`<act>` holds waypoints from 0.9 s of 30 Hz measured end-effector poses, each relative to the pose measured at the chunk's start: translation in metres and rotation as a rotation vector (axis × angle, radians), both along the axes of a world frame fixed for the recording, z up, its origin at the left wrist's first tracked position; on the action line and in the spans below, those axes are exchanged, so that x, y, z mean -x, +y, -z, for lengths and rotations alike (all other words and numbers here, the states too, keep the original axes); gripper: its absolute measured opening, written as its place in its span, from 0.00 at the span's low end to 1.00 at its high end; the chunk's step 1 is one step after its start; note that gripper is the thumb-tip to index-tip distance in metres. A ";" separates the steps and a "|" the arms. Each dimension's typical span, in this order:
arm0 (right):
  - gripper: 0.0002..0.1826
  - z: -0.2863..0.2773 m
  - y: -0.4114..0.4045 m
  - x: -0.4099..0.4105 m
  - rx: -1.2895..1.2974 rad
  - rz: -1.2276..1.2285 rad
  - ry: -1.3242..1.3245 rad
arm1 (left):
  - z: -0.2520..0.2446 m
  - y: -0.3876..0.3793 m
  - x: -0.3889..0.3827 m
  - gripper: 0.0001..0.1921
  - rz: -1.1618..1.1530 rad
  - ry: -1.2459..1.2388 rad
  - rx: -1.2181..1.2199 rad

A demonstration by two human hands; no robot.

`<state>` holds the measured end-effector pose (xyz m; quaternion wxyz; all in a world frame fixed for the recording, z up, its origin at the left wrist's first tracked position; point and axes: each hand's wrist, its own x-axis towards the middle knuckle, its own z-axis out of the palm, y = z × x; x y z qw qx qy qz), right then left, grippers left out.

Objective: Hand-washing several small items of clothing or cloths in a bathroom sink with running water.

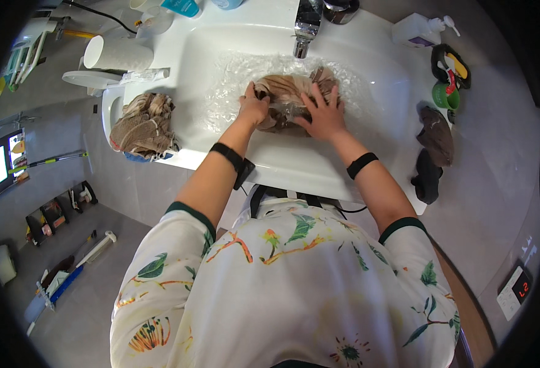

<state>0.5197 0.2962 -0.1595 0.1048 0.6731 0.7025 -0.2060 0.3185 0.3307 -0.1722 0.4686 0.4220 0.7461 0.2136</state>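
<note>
A soaked brown and beige cloth (283,87) lies bunched in the rippling water of a white washbasin (260,154). My left hand (253,109) grips its left end between thumb and fingers. On the right end of the cloth rests my right hand (327,117), palm down with fingers spread. Above the basin's far side is a chrome faucet (307,23). A crumpled heap of brown fabric (145,126) sits on the left ledge. Dark brown cloth (437,137) and a black cloth (427,177) lie along the right ledge.
At the back left are a white cylindrical cup (118,54), a tube (144,76) and a teal tube (181,7). A white pump bottle (417,31), a black soap dish (442,57) and a green cup (445,96) stand at the right. A dark phone-like object (245,174) is at the front edge.
</note>
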 end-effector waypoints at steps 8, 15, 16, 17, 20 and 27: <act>0.41 -0.027 0.028 0.004 0.250 -0.025 -0.125 | 0.032 0.005 0.046 0.30 0.272 -0.114 0.226; 0.31 -0.119 0.025 0.017 -0.100 -0.100 0.852 | -0.151 -0.021 0.009 0.23 0.508 -0.509 -0.242; 0.22 -0.125 0.027 0.013 -0.137 -0.048 1.116 | -0.174 -0.021 0.010 0.24 0.542 -0.442 -0.310; 0.22 -0.143 0.027 0.010 -0.135 -0.067 1.116 | -0.192 -0.023 0.014 0.25 0.567 -0.369 -0.375; 0.23 -0.205 0.028 0.009 -0.341 -0.070 1.093 | -0.223 -0.023 0.025 0.28 0.672 -0.223 -0.808; 0.27 -0.163 0.016 0.027 -0.279 -0.273 0.631 | -0.171 -0.037 0.053 0.29 0.436 -0.125 -0.673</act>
